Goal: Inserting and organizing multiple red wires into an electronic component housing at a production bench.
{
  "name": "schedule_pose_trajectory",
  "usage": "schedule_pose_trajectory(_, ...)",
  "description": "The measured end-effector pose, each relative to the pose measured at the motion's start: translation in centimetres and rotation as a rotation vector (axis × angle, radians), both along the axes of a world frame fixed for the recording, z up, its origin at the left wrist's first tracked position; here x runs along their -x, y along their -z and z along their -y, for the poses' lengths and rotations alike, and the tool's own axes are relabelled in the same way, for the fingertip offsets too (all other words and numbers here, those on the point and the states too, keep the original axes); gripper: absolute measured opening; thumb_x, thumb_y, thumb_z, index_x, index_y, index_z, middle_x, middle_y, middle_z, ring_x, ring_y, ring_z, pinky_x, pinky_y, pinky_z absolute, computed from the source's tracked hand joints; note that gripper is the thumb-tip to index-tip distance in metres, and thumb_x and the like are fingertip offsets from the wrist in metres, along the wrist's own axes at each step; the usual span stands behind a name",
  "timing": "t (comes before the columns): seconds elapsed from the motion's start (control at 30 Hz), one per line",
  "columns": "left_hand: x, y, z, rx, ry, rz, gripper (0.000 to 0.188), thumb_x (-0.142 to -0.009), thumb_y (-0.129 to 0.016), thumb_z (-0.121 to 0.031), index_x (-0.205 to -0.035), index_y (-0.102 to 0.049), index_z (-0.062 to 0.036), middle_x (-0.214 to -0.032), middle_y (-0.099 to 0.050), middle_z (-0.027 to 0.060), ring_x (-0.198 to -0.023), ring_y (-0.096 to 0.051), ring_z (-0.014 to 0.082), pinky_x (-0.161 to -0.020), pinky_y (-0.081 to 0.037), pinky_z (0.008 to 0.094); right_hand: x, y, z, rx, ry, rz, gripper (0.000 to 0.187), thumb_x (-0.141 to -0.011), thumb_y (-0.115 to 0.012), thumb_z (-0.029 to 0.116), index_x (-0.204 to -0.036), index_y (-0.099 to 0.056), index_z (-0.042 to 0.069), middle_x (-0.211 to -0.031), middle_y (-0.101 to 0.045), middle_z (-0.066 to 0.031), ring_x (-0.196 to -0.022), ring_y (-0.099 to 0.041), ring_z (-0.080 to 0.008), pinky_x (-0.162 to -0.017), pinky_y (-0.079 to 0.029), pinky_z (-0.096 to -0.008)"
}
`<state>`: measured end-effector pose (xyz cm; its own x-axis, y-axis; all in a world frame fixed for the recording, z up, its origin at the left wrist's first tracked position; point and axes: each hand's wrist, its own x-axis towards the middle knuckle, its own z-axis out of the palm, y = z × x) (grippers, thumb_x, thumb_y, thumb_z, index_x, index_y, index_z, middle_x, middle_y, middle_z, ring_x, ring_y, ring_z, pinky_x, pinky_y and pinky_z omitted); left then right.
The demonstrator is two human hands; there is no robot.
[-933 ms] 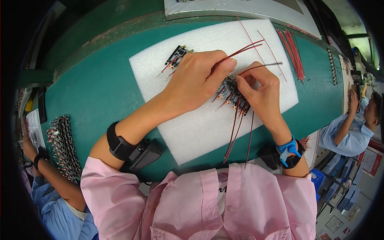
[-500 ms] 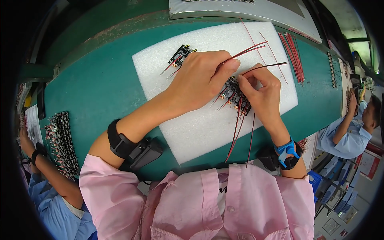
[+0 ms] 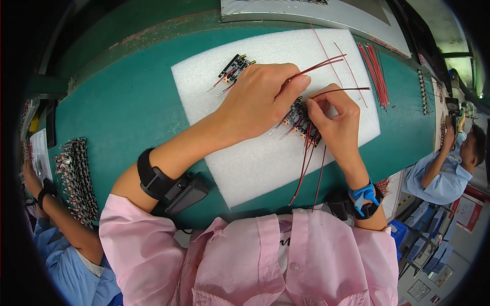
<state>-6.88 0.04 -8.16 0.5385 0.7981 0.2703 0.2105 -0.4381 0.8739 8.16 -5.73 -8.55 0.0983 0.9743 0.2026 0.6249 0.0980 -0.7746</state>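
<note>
Head view: above the white foam (image 3: 245, 176), the left hand (image 3: 265, 97) pinches red wires (image 3: 326, 63); the right hand (image 3: 341, 116) pinches a dark wire (image 3: 352, 89).

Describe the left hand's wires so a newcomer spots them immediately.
Find the white foam sheet, then the left hand above it. Red wires poke from its fingers toward the upper right. Their two tips and redder colour distinguish them from the darker wire at the right hand.
</note>
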Motion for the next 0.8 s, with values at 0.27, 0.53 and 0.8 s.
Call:
schedule_pose_trajectory(0.27, 1.1, 0.4, 0.5, -0.037, -0.001, 0.012, 0.028, -0.082, -0.045, -0.019, -0.065, -0.049, 0.0030, -0.050, -0.045, 0.0155, -0.048, -0.044, 0.0293, -0.048, -0.034, 0.0367, 1.1, 0.0, 0.3, 0.039, -0.006, 0.024, 0.006, -0.068, -0.058, 0.002, -0.067, -0.054, -0.003, -0.061, -0.050, -0.0016, -0.056, -0.042, -0.0070, -0.052, -0.035, -0.0207)
schedule_pose_trajectory(0.53, 1.9, 1.2, 0.8, -0.048, 0.010, 0.020, 0.025, -0.081, -0.046, -0.019, -0.073, -0.056, 0.0031, -0.051, -0.047, 0.0126, -0.045, -0.044, 0.0199, -0.046, -0.034, 0.0307, 2.0, 0.3, 0.9, 0.126, 0.064, -0.049, 0.008, -0.068, -0.059, 0.004, -0.066, -0.054, -0.003, -0.056, -0.048, 0.0016, -0.054, -0.039, -0.0042, -0.050, -0.033, -0.0189)
schedule_pose_trajectory(0.8, 2.4, 1.6, 0.9, -0.075, 0.000, 0.025, 0.023, -0.080, -0.047, -0.017, -0.072, -0.055, 0.0028, -0.051, -0.047, 0.0131, -0.044, -0.044, 0.0221, -0.046, -0.034, 0.0312, 2.4, 0.2, 0.5, 0.229, 0.042, -0.115, 0.007, -0.067, -0.059, 0.003, -0.064, -0.054, -0.001, -0.056, -0.047, 0.0039, -0.054, -0.037, -0.0021, -0.049, -0.030, -0.0173)
